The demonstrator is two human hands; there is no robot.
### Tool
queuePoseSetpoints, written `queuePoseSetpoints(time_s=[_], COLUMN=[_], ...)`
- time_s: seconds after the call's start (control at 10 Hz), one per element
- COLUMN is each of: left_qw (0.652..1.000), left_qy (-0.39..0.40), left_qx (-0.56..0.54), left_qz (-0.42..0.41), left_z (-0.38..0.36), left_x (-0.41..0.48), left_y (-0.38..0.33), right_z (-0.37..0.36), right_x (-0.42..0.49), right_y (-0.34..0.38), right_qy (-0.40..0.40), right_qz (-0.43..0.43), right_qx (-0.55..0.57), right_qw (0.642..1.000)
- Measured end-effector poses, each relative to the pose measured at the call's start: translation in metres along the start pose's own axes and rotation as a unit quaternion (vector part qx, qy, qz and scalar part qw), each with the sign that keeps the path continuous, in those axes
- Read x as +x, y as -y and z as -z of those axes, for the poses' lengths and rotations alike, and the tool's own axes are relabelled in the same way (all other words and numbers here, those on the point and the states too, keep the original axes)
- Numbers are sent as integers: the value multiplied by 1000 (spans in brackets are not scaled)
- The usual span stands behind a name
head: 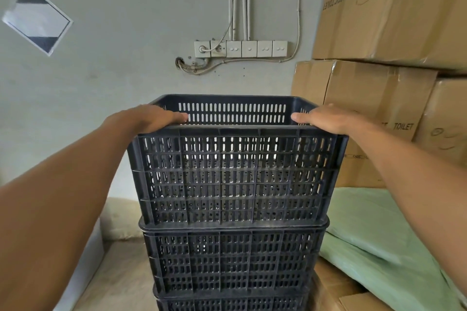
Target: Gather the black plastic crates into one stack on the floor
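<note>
Atop three stacked crates [232,177], two hands (left hand [151,118], right hand [328,120]) gripping rim [237,127]

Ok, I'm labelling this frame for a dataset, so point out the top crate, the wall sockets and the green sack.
top crate [235,177]: head view, on its near slotted wall.
wall sockets [249,48]: head view, on the middle plate of the row.
green sack [366,235]: head view, on its flat upper face.
</note>
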State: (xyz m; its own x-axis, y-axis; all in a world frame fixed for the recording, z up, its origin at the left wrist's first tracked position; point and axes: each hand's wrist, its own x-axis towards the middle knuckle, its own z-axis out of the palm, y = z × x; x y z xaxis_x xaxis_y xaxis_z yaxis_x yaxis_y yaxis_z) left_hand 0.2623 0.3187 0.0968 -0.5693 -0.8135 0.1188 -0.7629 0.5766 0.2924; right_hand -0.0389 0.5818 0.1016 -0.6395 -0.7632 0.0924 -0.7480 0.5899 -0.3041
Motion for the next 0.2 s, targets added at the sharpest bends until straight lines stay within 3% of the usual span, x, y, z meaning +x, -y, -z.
queuePoseSetpoints(time_s=[0.2], left_qw=[999], left_qy=[5], left_qx=[-42], left_qz=[17], left_z=[18], left_x=[-4], left_y=[-11], right_z=[15], right_x=[-2], right_y=[5], right_qy=[-13], right_qz=[-14], right_qx=[-58], right_qw=[998])
